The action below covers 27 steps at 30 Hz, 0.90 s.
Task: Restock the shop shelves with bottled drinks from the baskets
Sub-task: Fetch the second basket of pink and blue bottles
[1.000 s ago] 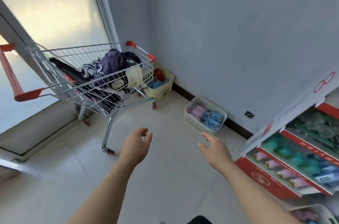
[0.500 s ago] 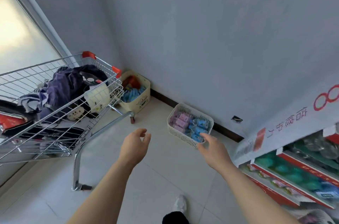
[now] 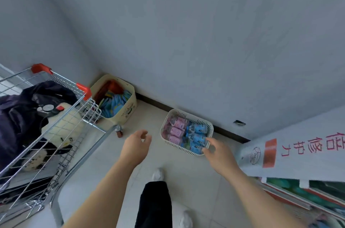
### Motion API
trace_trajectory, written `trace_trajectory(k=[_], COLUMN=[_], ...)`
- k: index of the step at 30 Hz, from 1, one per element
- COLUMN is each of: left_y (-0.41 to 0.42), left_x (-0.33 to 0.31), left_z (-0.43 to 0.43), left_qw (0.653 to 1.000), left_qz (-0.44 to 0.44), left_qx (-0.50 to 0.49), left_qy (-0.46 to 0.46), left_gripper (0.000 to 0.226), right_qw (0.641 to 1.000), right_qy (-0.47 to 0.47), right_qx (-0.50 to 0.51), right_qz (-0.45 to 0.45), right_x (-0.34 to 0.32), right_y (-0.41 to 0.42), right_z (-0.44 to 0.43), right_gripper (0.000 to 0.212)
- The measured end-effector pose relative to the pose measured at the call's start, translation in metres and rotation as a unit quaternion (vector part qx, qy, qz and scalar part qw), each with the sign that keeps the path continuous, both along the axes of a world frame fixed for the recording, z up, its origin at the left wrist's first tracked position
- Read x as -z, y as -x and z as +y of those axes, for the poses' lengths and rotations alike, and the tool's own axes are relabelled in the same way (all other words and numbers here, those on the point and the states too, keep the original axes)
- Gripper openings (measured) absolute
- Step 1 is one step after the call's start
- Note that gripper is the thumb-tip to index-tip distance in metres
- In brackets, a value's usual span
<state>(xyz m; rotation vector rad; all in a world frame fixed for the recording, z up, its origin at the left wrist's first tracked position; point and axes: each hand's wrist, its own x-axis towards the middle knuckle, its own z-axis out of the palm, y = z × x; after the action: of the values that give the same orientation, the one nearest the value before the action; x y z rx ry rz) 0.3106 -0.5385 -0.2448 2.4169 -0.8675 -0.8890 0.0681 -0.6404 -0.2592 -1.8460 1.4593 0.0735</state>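
Bottled drinks (image 3: 187,135) inside white basket (image 3: 183,149)

walls: plain grey-blue painted walls (image 3: 186,31) meeting in a corner | base: dark skirting strip (image 3: 229,134) | floor: pale glossy floor tiles (image 3: 186,175) | left: silver wire shopping trolley with red corner caps (image 3: 56,125)

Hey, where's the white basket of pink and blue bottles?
Head view, right of centre: the white basket sits on the floor by the wall's dark skirting, right of the cream bin, with the right hand at its near right corner.
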Motion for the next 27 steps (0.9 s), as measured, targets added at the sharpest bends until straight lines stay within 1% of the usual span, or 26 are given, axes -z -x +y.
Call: trace_trajectory(k=[7,13,17,20,27], left_y=[-0.052,-0.074,-0.081,-0.083,-0.084], left_x=[0.051,0.124,0.188,0.245,0.387], left_z=[-0.106,-0.171,-0.195,-0.208,-0.239], left_qw=[0.997,0.992,0.988,0.986,0.988], left_qz=[0.024,0.052,0.063,0.073,0.103], left_qx=[0.072,0.095,0.103,0.100,0.028], left_qy=[-0.028,-0.067,-0.101,-0.112,-0.114], left_gripper=[0.037,0.037,0.036,0.037,0.041], right_qw=[0.995,0.985,0.973,0.971,0.969], right_qy=[-0.019,-0.051,-0.083,-0.084,-0.053], right_qx=[0.100,0.164,0.216,0.225,0.242], right_qz=[0.003,0.003,-0.005,0.002,-0.004], right_x=[0.044,0.117,0.178,0.228,0.346], right_y=[-0.042,-0.051,-0.049,-0.047,-0.033], right_z=[-0.066,-0.106,-0.125,-0.136,-0.169], right_gripper=[0.044,0.040,0.041,0.041,0.040])
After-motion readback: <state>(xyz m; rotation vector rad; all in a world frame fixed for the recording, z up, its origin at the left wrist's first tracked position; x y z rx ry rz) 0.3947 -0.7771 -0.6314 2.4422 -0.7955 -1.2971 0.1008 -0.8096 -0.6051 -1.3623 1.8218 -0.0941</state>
